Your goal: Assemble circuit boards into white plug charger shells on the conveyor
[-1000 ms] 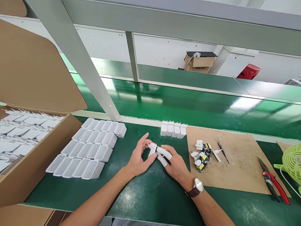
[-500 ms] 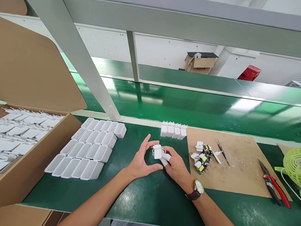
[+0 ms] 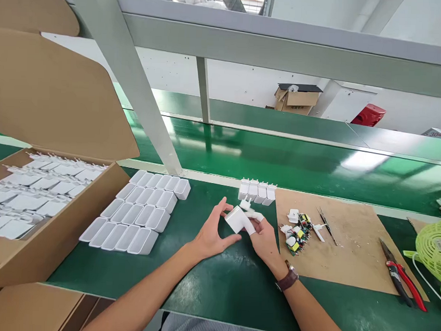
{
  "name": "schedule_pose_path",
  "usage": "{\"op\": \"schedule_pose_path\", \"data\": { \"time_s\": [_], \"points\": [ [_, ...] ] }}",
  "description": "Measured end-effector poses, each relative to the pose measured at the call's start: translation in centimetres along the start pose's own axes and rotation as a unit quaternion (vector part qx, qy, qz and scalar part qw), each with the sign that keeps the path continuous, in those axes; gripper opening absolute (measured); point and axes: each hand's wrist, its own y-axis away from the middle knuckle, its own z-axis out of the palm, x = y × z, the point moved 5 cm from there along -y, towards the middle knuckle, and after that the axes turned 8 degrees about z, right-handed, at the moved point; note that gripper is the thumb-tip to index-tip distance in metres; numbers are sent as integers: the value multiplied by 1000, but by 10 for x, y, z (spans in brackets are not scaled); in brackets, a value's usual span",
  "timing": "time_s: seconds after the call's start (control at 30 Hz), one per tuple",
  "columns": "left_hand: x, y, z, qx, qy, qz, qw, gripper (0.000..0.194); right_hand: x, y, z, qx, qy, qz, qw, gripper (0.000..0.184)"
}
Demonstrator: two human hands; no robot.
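A white plug-in power adapter [image 3: 236,220], its plug end pointing away from me, is held tilted above the green bench by my right hand [image 3: 267,239]. White covers wrap some of that hand's fingers. My left hand [image 3: 210,236] is spread around the adapter's left side, thumb apart from the fingers; whether a fingertip touches it I cannot tell. Behind my hands stands a short row of white adapters [image 3: 257,192] with plugs up. To the left lie rows of open white plastic cases [image 3: 143,208].
An open cardboard box [image 3: 70,218] of white plug parts stands at left. On a brown board [image 3: 358,257] at right are small circuit boards [image 3: 295,235], tweezers [image 3: 327,225] and red-black pliers [image 3: 401,273]. A green fan [image 3: 433,245] sits at far right. A metal post [image 3: 146,100] rises behind the bench.
The adapter has been turned in my right hand, so a broad white side now shows instead of dark inner parts. My left hand's fingers have come off it and spread. The view has shifted slightly.
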Motion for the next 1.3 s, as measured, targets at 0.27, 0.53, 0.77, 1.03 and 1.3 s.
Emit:
{"op": "schedule_pose_path", "data": {
  "time_s": [0.27, 0.53, 0.77, 1.03, 1.3],
  "points": [
    [18, -3, -6, 58, -17, 78, 995, 108, -5, 12, 31, -127, -263, 184, 939, 40],
    [15, -2, -5, 50, -2, 75, 996, 109, 1, 13, 30, -129, -244, 194, 942, 41],
    [14, -3, -6, 47, -4, 73, 996, 107, 0, 14, 30, -135, -210, 183, 951, 40],
    [-5, 0, -1, -42, -77, -34, 996, 88, -5, 10, 4, 80, 27, -43, 995, 34],
    [-1, -6, -11, -127, 110, -86, 982, 88, -2, 6, 3, 29, 141, -66, 987, 82]
  ]
}}
